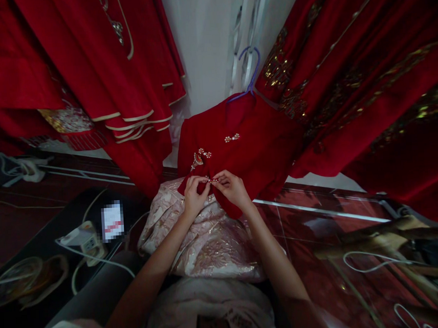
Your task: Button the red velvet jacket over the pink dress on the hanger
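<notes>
Head view, left hand (194, 193) and right hand (232, 187) both pinching one red garment (255, 147), three pearl clasps (232, 138)

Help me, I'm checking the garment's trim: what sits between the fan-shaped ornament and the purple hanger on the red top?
In the head view, a small pearl clasp lies on the red top between the fan-shaped ornament and the purple hanger.

Matt red velvet garment (255, 147), pearl clasps (232, 138)

Head view, looking down, near the hands (213, 189)
</notes>
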Available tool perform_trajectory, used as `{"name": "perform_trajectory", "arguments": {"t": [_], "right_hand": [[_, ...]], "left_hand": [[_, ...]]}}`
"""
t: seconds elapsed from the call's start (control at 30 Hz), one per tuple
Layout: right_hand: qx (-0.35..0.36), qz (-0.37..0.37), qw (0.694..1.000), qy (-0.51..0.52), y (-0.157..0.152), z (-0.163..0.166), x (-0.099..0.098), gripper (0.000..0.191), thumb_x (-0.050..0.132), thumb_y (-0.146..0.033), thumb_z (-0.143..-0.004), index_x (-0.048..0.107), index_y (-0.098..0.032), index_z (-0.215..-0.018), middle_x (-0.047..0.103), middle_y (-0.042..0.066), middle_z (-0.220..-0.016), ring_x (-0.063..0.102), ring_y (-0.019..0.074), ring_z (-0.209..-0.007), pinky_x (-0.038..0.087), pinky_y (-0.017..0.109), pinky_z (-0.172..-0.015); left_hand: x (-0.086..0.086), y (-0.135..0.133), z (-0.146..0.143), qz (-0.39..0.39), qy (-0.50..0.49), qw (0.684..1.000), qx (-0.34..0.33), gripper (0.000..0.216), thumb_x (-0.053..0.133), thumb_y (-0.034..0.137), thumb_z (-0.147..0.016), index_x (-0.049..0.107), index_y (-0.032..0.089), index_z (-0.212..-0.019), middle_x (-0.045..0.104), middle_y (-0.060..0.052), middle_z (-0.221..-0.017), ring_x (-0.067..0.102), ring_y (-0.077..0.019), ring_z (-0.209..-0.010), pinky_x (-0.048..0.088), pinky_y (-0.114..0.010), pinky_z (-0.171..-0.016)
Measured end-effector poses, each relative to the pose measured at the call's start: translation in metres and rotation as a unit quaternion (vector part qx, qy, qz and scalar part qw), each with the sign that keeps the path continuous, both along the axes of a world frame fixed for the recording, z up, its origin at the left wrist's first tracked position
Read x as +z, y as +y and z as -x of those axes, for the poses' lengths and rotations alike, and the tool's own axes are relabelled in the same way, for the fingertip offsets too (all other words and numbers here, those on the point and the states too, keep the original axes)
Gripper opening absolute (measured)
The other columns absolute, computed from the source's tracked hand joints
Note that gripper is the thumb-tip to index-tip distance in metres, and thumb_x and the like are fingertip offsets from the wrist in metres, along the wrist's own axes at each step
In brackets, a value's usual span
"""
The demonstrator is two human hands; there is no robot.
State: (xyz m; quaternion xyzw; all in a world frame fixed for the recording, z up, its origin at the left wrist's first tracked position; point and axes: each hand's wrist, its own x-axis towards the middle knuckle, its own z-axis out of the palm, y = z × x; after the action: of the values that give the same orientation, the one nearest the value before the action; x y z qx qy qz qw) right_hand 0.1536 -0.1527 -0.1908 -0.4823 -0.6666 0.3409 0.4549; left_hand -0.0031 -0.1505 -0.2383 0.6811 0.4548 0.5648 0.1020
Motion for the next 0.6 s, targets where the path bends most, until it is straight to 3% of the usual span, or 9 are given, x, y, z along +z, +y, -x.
{"name": "perform_trajectory", "arguments": {"t": [0.23,0.6], "right_hand": [[-0.042,-0.01,0.999,0.013,0.0,0.007,-0.005,0.012,0.063,-0.029,-0.081,0.065,-0.021,-0.089,0.069,0.001,-0.083,0.065,0.0128,-0.072,0.055,0.024,-0.066],[-0.029,-0.021,0.999,0.014,0.0,0.007,-0.01,0.018,0.06,-0.028,-0.085,0.071,-0.021,-0.098,0.069,0.004,-0.096,0.068,0.0133,-0.08,0.058,0.025,-0.071]], "left_hand": [[0.0,0.0,0.002,-0.001,-0.011,1.0,0.002,0.008,0.06,0.025,-0.086,0.067,0.023,-0.091,0.065,-0.003,-0.091,0.062,-0.0176,-0.09,0.05,-0.035,-0.085],[0.004,-0.004,0.002,-0.009,-0.011,1.0,-0.006,0.015,0.065,0.024,-0.08,0.071,0.025,-0.094,0.073,-0.002,-0.093,0.066,-0.0187,-0.09,0.051,-0.041,-0.092]]}}
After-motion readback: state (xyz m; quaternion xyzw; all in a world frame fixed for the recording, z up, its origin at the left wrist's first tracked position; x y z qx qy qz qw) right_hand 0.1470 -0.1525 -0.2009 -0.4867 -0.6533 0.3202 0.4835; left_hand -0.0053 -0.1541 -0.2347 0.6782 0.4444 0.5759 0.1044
